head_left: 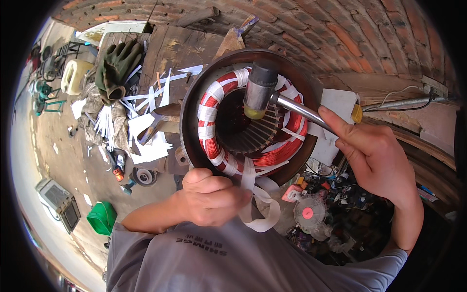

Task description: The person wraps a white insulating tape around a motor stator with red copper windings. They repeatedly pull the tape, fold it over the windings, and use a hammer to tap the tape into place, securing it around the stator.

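Motor housing (187, 121), round and dark, sits on a wooden bench (165, 48) against a curved brick wall (340, 34). Inside it runs a ring of red wire winding (211, 141), bound at intervals with white tape (207, 113); slotted metal core (253, 136) shows in the middle.

Right hand (374, 158): fingers curled tight round the metal handle of a mallet (260, 90), thumb laid along the shaft. Mallet head, dark with a yellowish face, hangs over the upper inner side of the winding; cannot tell if it touches the wire.

Left hand (209, 197): closed in a fist at the near rim of the housing, fingers pressed together, gripping a loose white strip (262, 209) that loops down below the knuckles and leads up to the winding.

Bench to the left: pair of dark green gloves (116, 68), scattered white paper slips (151, 97), a small piece of wood beside the housing. White plastic jug (75, 75) further left.

Floor below: green dustpan-like scoop (102, 216), small white fan (310, 212), clutter of small parts to the right. Metal pipe (404, 103) with cable runs along the wall at right. Grey shirt (233, 258) fills the lower edge.
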Action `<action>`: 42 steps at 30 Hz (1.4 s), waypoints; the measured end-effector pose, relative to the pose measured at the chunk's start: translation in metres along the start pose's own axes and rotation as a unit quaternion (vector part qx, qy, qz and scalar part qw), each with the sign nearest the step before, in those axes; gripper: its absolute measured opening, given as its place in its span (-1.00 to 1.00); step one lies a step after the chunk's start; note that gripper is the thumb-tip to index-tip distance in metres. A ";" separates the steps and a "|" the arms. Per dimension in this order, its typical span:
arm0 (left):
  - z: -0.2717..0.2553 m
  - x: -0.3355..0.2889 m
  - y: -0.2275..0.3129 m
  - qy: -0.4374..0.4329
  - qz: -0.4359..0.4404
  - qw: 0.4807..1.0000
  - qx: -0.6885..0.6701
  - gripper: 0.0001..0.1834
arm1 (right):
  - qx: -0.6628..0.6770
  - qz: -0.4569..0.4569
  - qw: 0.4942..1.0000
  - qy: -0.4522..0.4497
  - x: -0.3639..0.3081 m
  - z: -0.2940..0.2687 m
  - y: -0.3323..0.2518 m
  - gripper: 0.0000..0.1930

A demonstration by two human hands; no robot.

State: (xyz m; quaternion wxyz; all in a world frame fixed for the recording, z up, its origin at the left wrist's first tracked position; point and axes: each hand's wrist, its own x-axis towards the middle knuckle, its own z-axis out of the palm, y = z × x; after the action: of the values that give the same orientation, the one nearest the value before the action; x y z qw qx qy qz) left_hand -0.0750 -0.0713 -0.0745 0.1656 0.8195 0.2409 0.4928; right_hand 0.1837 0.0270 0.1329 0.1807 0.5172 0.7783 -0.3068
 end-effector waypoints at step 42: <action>-0.005 0.000 0.003 -0.040 0.005 0.999 -0.009 -0.65 | -0.013 0.043 0.985 -0.165 0.007 -0.001 -0.003 -0.34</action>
State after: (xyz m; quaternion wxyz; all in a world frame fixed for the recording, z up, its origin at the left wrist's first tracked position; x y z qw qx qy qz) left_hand -0.0788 -0.0732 -0.0705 0.1802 0.8384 0.2251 0.4626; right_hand 0.1784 0.0314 0.1301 0.3264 0.4899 0.7190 -0.3695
